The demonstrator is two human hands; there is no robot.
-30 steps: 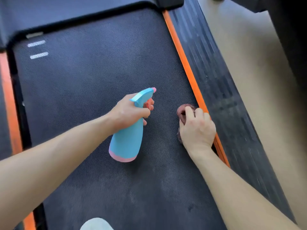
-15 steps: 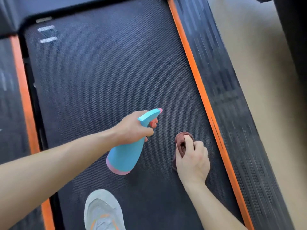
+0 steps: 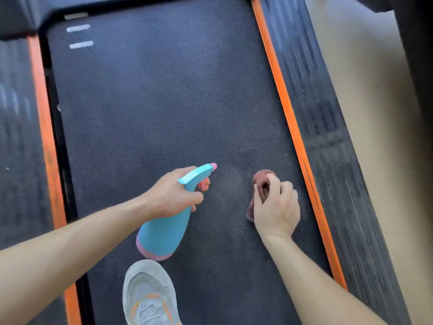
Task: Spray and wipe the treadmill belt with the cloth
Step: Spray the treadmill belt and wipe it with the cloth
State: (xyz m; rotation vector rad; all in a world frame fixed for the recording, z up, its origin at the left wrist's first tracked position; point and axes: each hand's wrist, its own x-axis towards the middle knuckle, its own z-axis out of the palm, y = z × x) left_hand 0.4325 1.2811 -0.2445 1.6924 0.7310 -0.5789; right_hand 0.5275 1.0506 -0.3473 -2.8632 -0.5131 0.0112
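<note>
Pressed the bunched reddish cloth (image 3: 262,178) onto the treadmill belt (image 3: 164,102) near its right orange strip (image 3: 293,127), right grip (image 3: 276,209) clenched around it, and clasped the blue spray bottle (image 3: 164,233) in the left grip (image 3: 174,195) just beside, a grey shoe (image 3: 147,292) nearer.

Blue, pink-based spray bottle (image 3: 164,233) tilted above dark textured belt (image 3: 152,102); crumpled reddish-brown cloth (image 3: 259,178) on belt alongside.

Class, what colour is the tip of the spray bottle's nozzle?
Pink nozzle tip, clearest in the head view.
</note>
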